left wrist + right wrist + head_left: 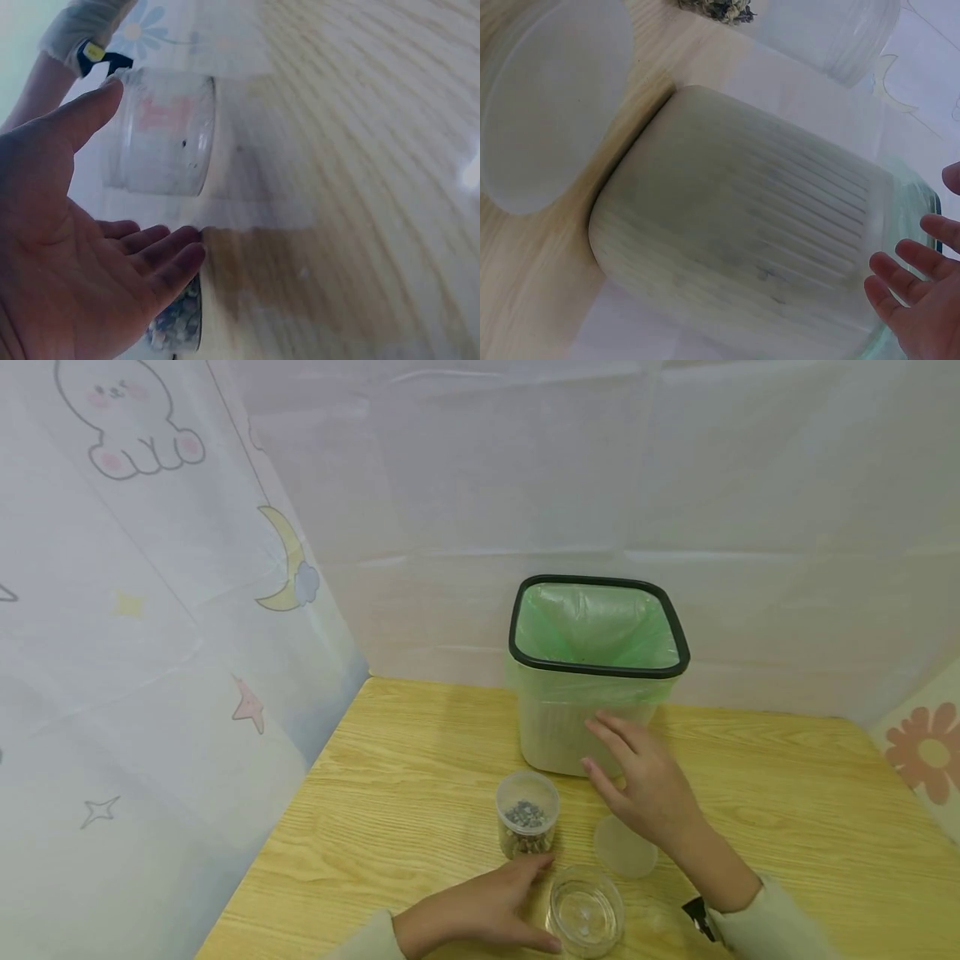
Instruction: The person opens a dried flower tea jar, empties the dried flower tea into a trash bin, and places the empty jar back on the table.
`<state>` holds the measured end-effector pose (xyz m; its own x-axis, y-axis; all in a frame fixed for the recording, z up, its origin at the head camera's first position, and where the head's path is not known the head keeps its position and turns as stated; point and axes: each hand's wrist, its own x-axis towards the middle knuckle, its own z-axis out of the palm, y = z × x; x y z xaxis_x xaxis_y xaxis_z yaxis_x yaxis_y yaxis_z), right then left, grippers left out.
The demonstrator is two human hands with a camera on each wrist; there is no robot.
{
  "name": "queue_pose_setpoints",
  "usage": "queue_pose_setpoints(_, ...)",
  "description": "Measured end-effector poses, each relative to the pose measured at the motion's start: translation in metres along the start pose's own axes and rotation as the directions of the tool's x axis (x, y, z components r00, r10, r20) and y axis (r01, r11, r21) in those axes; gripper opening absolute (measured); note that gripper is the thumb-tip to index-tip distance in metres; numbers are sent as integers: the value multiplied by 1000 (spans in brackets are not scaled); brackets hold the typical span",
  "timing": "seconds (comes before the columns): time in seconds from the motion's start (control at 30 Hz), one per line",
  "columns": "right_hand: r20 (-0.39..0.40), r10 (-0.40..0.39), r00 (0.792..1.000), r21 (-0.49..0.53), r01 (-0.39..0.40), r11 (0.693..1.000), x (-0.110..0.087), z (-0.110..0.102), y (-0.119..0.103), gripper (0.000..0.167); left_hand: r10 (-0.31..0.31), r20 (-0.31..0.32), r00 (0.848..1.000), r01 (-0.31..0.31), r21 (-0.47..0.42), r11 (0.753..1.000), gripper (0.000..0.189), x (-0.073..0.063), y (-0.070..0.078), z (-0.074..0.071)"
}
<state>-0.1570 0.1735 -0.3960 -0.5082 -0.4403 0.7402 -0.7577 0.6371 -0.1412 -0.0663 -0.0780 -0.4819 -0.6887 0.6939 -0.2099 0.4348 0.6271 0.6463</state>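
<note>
My left hand (487,900) is spread with nothing in it, its thumb close to a clear jar (587,912) at the table's front. The jar has only a few small specks on its wall in the left wrist view. Just beyond the left fingertips stands a second clear jar (527,817), partly filled with small grey and brown stones. My right hand (651,789) hovers with fingers extended and holds nothing. It overlaps the front of a pale bin (551,731) in the head view. Under the right hand lies a round translucent lid (626,852), flat on the table.
The bin has a black rim (600,670) and a green liner bag (592,618). It stands near the back edge of the wood-grain table (390,793). A white sheet (435,527) hangs behind, and a patterned sheet (150,652) hangs at the left.
</note>
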Motion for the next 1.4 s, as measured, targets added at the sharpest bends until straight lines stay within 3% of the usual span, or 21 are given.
queue_pose_setpoints(0.17, 19, -20, 1000, 8, 20, 1000, -4, 6, -1, 55, -21, 40, 999, 26, -133, 991, 85, -13, -6, -18)
queue_pose_setpoints(0.33, 57, -33, 998, 1, 33, 999, -7, 12, -2, 62, -27, 23, 999, 31, -165, 986, 70, -25, -14, -36)
queue_pose_setpoints(0.6, 106, -57, 993, 28, 55, 998, -8, 16, -7, 62, -120, -43, 992, 107, -237, 966, 77, -33, -27, -50)
queue_pose_setpoints(0.9, 184, -88, 979, 44, 81, 996, -8, 22, -15, 55, -153, -165, 974, 101, -285, 953, 92, -21, -37, -54)
queue_pose_setpoints(1.13, 246, -76, 966, 51, 66, 997, -8, 27, -22, 59, -101, -255, 962, 20, -302, 953, 95, -7, -43, -53)
queue_pose_setpoints(1.4, 365, -73, 928, 56, 57, 997, -3, 31, -35, 63, -19, -292, 956, -65, -276, 959, 97, 11, -50, -49)
